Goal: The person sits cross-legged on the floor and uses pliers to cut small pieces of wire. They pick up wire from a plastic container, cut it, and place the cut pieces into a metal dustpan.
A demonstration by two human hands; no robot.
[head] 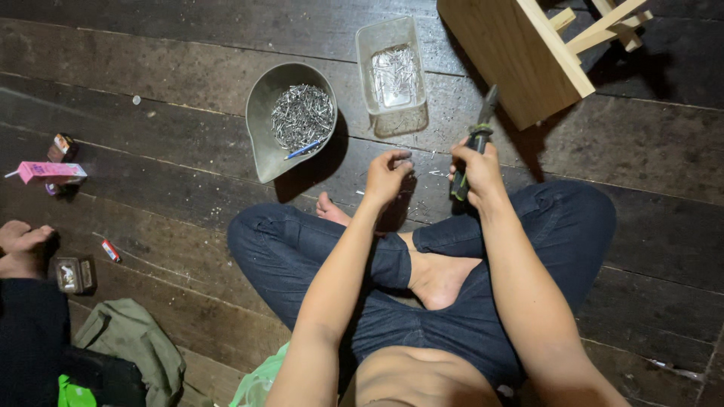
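I sit cross-legged on a dark plank floor. My right hand (477, 167) grips a tool with a black and green handle (473, 147), its metal tip pointing up toward a pale wooden stool (520, 56) lying tilted at the upper right. My left hand (387, 172) hovers just left of it, fingers curled as if pinching something small; what it holds is too small to tell. A grey metal pan (271, 151) full of nails and a clear plastic tub (391, 71) with more nails stand in front of my knees.
Another person's foot (23, 243) shows at the left edge, near a small tin (73, 274) and a red lighter (111, 251). A pink carton (51, 172) lies further up. Green cloth (132, 343) is bunched at the lower left.
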